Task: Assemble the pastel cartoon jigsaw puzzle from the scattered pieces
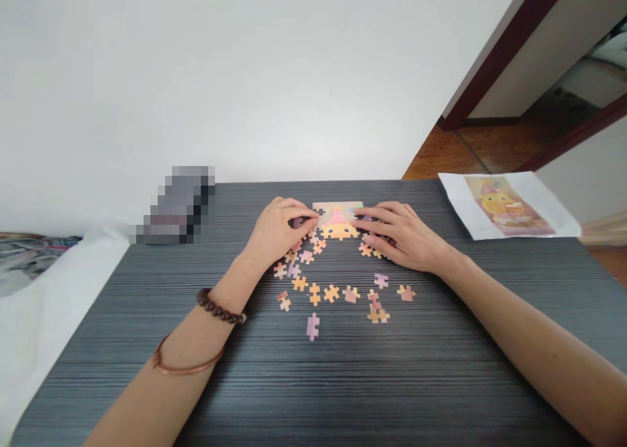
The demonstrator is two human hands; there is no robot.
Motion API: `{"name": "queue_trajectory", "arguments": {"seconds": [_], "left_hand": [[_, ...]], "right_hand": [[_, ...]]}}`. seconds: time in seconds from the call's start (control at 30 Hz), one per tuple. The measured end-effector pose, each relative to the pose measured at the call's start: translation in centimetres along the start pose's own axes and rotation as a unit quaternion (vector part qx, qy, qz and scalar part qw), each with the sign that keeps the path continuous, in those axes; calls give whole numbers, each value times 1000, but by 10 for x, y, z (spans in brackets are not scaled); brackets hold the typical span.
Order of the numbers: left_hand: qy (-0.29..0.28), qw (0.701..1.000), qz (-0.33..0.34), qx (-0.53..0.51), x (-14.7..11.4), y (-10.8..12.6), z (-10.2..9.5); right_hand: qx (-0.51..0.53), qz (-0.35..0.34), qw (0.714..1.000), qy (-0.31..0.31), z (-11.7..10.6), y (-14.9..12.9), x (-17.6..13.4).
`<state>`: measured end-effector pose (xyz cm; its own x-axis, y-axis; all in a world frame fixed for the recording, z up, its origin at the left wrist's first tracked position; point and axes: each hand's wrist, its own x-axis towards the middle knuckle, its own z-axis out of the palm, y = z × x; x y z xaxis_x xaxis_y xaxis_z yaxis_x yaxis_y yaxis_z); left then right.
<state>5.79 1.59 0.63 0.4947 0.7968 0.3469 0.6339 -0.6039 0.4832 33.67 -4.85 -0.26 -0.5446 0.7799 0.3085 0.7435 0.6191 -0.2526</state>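
A partly assembled jigsaw puzzle (337, 217) lies near the far edge of the table, showing a pink hat shape above a yellow face with eyes. At its left edge, my left hand (281, 228) has thumb and forefinger pinched together; whatever is between the tips is hidden. My right hand (404, 238) rests with fingers spread over the puzzle's right edge and some loose pieces. Loose pieces curve below the puzzle, among them an orange piece (332, 293), a purple piece (312, 327) nearest me and a pink-yellow piece (406, 293). Both hands partly cover other pieces.
A printed picture sheet (509, 205) with a yellow character lies at the table's far right corner. At the far left corner sits a blurred-out dark object (176, 205). The dark striped table (274, 395) meets a white wall (274, 74) behind it.
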Motion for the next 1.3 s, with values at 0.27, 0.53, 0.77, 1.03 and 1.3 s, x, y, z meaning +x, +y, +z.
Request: {"name": "queue_trajectory", "arguments": {"seconds": [0.27,0.53,0.77,1.03,1.3], "left_hand": [[-30,989,137,56,-2,-1,-4],[-18,982,166,90,-4,0,-3],[17,974,200,109,-4,-1,-2],[12,967,212,139,-5,0,-3],[-19,966,212,146,-5,2,-5]], "right_hand": [[1,1,1000,-1,0,0,0],[2,7,1000,-1,-1,-2,0],[0,4,1000,-5,-1,-1,1],[-5,5,1000,-5,-2,-2,1],[-1,3,1000,-3,-1,-1,0]]}}
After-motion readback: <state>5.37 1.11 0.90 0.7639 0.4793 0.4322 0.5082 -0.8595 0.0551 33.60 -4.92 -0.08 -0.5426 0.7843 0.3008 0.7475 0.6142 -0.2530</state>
